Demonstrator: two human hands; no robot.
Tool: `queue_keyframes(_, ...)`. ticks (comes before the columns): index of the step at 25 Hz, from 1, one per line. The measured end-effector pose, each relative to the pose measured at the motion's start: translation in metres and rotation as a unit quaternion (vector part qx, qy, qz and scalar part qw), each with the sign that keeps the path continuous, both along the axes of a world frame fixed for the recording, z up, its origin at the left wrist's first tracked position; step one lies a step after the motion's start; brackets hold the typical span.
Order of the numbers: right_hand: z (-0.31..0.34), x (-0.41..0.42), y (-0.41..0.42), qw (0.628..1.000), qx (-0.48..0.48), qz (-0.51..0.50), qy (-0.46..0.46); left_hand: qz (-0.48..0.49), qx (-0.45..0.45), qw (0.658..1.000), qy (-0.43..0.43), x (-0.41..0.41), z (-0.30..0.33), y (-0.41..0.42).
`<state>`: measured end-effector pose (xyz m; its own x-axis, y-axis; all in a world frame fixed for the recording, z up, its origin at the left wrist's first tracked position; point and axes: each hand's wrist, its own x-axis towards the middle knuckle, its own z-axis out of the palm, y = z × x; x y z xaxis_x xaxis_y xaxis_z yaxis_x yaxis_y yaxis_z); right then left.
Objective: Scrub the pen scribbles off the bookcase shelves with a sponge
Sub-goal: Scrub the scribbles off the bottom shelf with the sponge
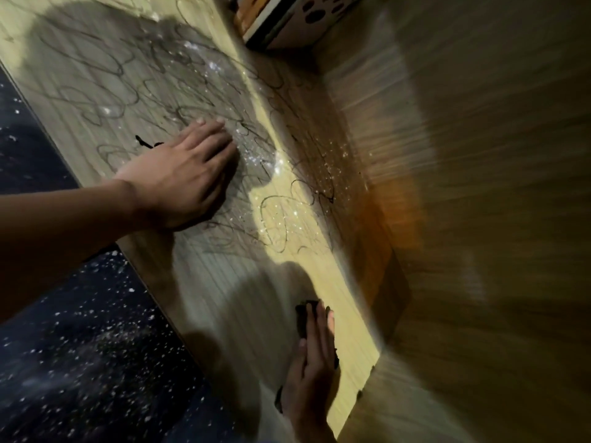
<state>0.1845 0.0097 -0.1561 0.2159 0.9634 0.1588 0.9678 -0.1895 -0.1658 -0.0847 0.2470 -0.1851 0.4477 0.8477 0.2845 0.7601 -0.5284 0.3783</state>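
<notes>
Most of what I see from the head camera is the wooden shelf (204,276), running from 11 o'clock down to 5 o'clock, with the bookcase wall (479,187) rising on its far side and a dark speckled floor (80,346) at 8 o'clock. A stack of books (275,20) sits at 12 o'clock in the back corner. Pen scribbles (134,87) loop across the upper and middle shelf, with bright wet-looking flecks among them; the stretch near 6 o'clock looks bare of ink, though shadow and blur make that uncertain.

My left hand (185,174) lies flat at about 10 o'clock, fingers straight and pressed on the scribbled wood, grasping nothing; I judge it is bracing me. My right hand (311,362) at 6 o'clock presses straight fingers down on a dark sponge (305,314), which lies on the shelf near its back edge.

I judge the scrubbing is in progress and far from done. The next move calls for carrying the sponge toward 11 o'clock into the dense ink, pressing firmly, and lifting the left hand clear of the marks it covers.
</notes>
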Motion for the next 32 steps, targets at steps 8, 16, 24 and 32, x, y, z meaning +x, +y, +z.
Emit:
queue_keyframes(8, -0.006, 0.021, 0.03, 0.993, -0.009, -0.104, 0.063, -0.067, -0.055, 0.996, -0.016, 0.003, 0.011, 0.001)
queue_keyframes(16, -0.005, 0.032, 0.164, 0.974, -0.098, -0.197, 0.054, -0.068, -0.067, 0.995, -0.037, 0.005, 0.002, 0.004)
queue_keyframes(24, 0.03, -0.005, 0.116, 0.96, -0.238, -0.011, 0.146, -0.083, -0.08, 0.993, -0.024, 0.002, 0.008, 0.004)
queue_keyframes(32, 0.0, 0.029, 0.176, 0.951, -0.199, -0.223, 0.078, -0.086, -0.097, 0.992, 0.002, 0.001, 0.008, 0.003)
